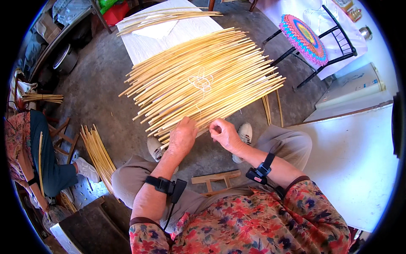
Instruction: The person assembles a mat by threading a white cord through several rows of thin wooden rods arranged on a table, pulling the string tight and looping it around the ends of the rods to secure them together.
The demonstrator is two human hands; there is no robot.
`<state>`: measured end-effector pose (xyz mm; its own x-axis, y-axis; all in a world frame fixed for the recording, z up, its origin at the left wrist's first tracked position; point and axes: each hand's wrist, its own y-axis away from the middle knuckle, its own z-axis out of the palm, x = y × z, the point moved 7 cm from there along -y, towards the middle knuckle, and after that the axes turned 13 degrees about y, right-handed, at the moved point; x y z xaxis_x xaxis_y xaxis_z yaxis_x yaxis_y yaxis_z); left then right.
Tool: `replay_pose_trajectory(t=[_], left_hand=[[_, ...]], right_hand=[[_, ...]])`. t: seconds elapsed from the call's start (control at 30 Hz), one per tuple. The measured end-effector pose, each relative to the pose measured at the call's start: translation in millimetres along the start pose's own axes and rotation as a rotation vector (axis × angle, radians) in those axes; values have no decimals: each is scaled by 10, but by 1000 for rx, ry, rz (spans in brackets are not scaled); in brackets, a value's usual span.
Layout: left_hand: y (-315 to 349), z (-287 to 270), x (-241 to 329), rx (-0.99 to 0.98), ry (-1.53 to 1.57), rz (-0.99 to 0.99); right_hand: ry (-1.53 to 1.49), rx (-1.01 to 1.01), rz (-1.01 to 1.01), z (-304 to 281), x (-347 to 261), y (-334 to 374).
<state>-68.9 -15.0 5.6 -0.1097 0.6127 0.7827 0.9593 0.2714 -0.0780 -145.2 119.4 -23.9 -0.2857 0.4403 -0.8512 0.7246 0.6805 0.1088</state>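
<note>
A broad layer of pale yellow sticks (198, 72) lies side by side on a low table in front of me. A loose tangle of thin white string (202, 81) rests on the sticks, and one strand runs toward me. At the near edge of the layer, my left hand (183, 134) is closed, with its fingers pinched around the end of this strand. Just to its right, my right hand (225, 134) is closed too, thumb and fingertips pressed together beside the nearest sticks. Anything inside that right pinch is too small to make out.
The white tabletop (135, 48) holds more sticks (169, 19) at its far end. A stick bundle (97, 152) leans by my left knee, near a seated person (50, 156). A black chair (325, 51) stands at the far right, a white panel (347, 165) nearer.
</note>
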Motion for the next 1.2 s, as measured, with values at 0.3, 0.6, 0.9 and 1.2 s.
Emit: replay_pose_trajectory(t=[0.3,0.6,0.9,1.2], left_hand=[[-5,3,6,-5,-9,10],[-4,15,-13,10,0,-8],[-2,16,-9,10,-17,1],[-8,29,-4,9,-12,14]], right_hand=[[446,114,-236,-116,-198,56],[610,211,-273,-1,-383,-30],[-600,-216,330,110,81,-2],[-6,-30,28,-124,32,38]])
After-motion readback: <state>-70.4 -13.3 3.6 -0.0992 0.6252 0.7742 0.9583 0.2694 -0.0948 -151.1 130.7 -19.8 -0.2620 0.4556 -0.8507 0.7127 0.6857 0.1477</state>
